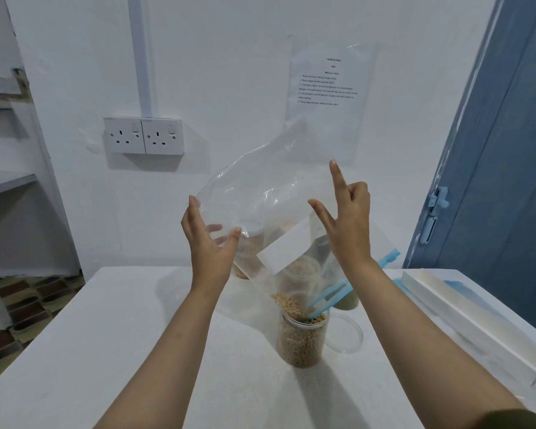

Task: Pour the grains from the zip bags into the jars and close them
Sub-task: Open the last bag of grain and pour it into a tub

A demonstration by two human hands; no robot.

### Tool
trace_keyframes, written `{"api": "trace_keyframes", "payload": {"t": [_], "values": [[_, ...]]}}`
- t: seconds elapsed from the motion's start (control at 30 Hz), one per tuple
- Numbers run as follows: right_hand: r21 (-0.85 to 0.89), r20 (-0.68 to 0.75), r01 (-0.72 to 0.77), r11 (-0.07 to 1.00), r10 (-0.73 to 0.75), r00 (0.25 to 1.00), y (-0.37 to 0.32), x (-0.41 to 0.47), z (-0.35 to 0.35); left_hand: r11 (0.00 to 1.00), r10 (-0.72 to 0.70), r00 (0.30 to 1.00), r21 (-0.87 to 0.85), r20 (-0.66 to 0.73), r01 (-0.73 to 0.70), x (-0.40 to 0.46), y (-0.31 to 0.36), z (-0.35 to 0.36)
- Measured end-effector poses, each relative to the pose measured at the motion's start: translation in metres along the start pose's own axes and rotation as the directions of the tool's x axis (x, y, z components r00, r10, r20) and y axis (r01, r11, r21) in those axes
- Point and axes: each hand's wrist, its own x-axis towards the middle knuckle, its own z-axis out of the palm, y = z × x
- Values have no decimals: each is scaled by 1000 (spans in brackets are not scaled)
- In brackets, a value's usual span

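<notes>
A clear zip bag (270,193) with a blue zip hangs upended over an open clear jar (302,339). Its mouth sits in the jar's opening, and the last tan grains (287,305) lie bunched at the mouth above the grains in the jar. My left hand (209,243) grips the bag's raised bottom corner between thumb and fingers. My right hand (347,218) is up beside the bag's right edge, index finger and thumb stretched out, the other fingers curled; I cannot tell whether it touches the plastic. The jar's clear lid (348,334) lies flat just right of the jar.
Behind the bag stand further jars with grain (248,252) and one with greenish contents (348,301). A long white box (464,317) lies along the white table's (106,351) right side. A double wall socket (143,136), a printed sheet (328,85) and a blue door (502,150) are behind.
</notes>
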Motion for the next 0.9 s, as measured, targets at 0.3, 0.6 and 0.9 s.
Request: {"api": "trace_keyframes", "payload": {"t": [0.3, 0.6, 0.9], "values": [[2, -32, -30, 1000, 30, 999, 7, -1, -4, 999, 48, 999, 17, 16, -48, 2, 8, 4], [43, -41, -104, 994, 106, 994, 8, -5, -10, 996, 89, 995, 24, 41, -90, 7, 13, 11], [65, -40, -149, 987, 151, 988, 17, -8, -20, 988, 149, 985, 16, 86, -151, 15, 23, 20]]}}
